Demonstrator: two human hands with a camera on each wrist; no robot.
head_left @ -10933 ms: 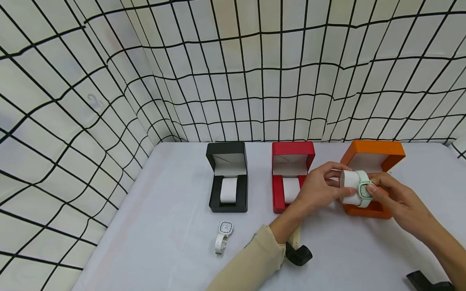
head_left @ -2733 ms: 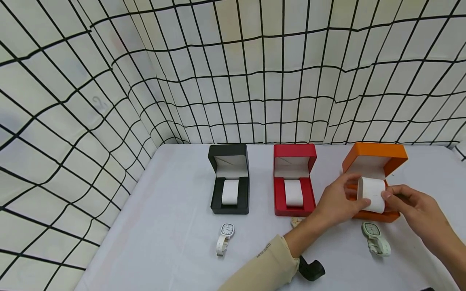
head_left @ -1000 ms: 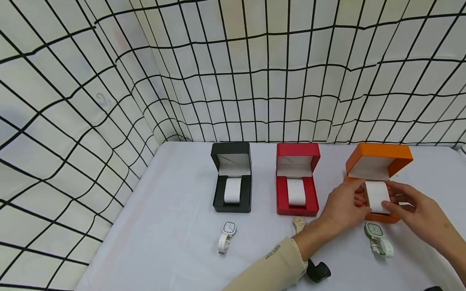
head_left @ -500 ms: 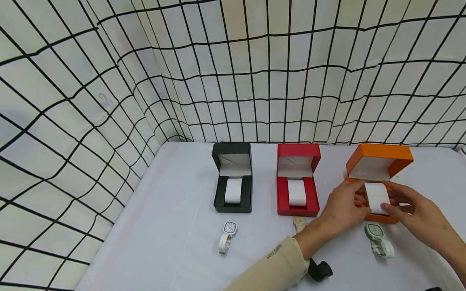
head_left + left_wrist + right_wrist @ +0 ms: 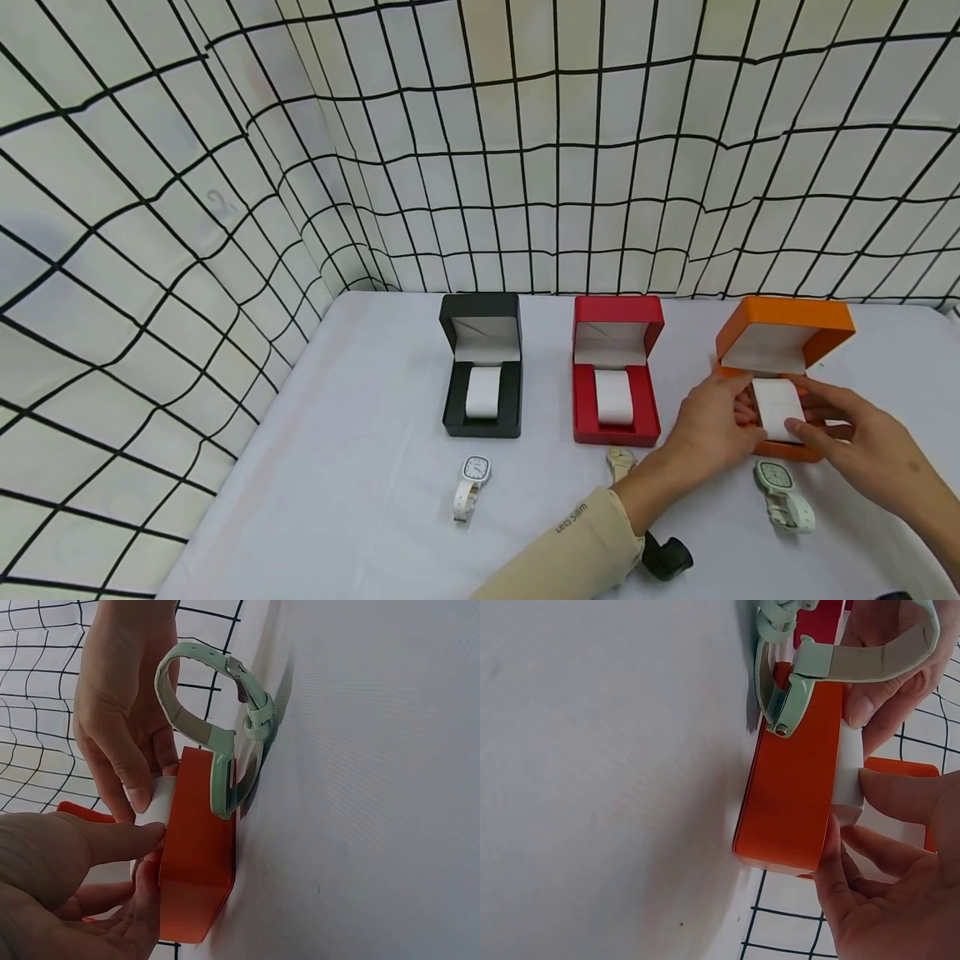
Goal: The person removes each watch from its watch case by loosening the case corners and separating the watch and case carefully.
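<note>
At the right of the head view, a white watch cushion (image 5: 777, 408) sits low in the open orange watch box (image 5: 787, 452). My left hand (image 5: 708, 427) pinches the cushion's left side and my right hand (image 5: 862, 442) its right side. In the left wrist view, the cushion (image 5: 155, 802) still stands a little above the orange box's wall (image 5: 196, 847), with both thumbs on it. A mint-green watch (image 5: 780, 493), its strap buckled in a loop, lies on the table just in front of the box.
A black watch box (image 5: 483, 429) and a red watch box (image 5: 617, 435) stand open to the left, each with a white cushion. In front lie a white watch (image 5: 472, 483) and a cream watch (image 5: 619, 460), partly behind my left forearm. Black-lined netting (image 5: 555, 167) rises behind the table.
Earlier the mint-green watch was round the cushion in my hands; then it lay on the table. The bare cushion has since gone from tilted above the orange box down into it.
</note>
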